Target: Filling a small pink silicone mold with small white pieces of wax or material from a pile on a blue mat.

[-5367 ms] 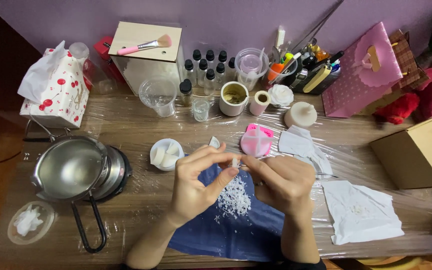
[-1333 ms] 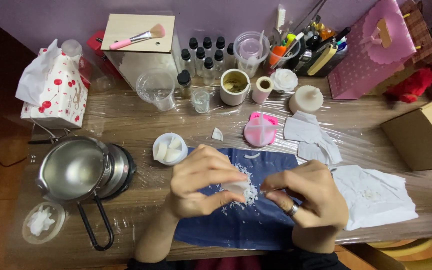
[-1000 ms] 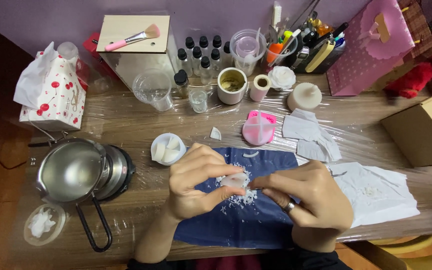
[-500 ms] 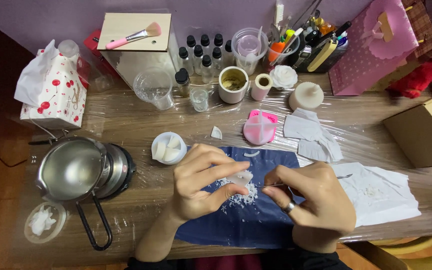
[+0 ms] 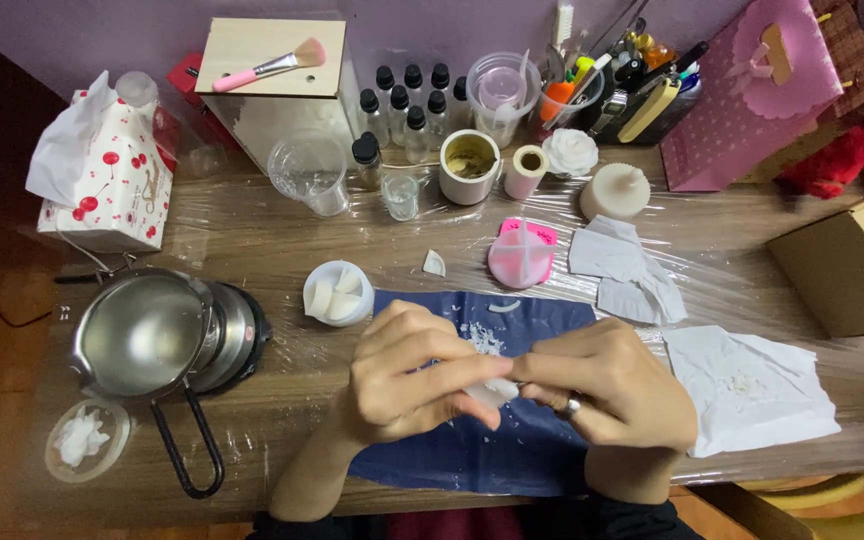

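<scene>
White piece: a small pale lump (image 5: pixel 497 390) pinched between both hands above the blue cloth (image 5: pixel 472 450); its visible part runs roughly left to right, but its true long axis cannot be told because fingers cover most of it.
Left hand: the left hand (image 5: pixel 407 375) is curled nearly closed, thumb and fingertips pressed on the lump's left side.
Right hand: the right hand (image 5: pixel 617 385), a ring on one finger, is likewise nearly closed, its fingertips gripping the lump's right side.
Position: lump and hands sit over the middle of the cloth, near the front edge of the wooden table (image 5: pixel 252 240), which is wrapped in clear film.
Hidden: the hands cover the centre of the cloth; only some white crumbs (image 5: pixel 480 335) show just above them. The lump's underside and ends are out of sight.
Left side: a steel pot (image 5: pixel 147 335) with a loop handle, a small clear dish (image 5: pixel 82 440) of white bits, a tissue box (image 5: pixel 102 185).
Behind: a white cup of wax pieces (image 5: pixel 337 295), a pink round mould (image 5: pixel 520 255), a clear beaker (image 5: pixel 310 172), dark-capped bottles (image 5: pixel 407 100), a pink brush (image 5: pixel 267 65) on a box.
Right side: crumpled white papers (image 5: pixel 747 385), a cardboard box (image 5: pixel 852 265) cut off by the frame edge.
</scene>
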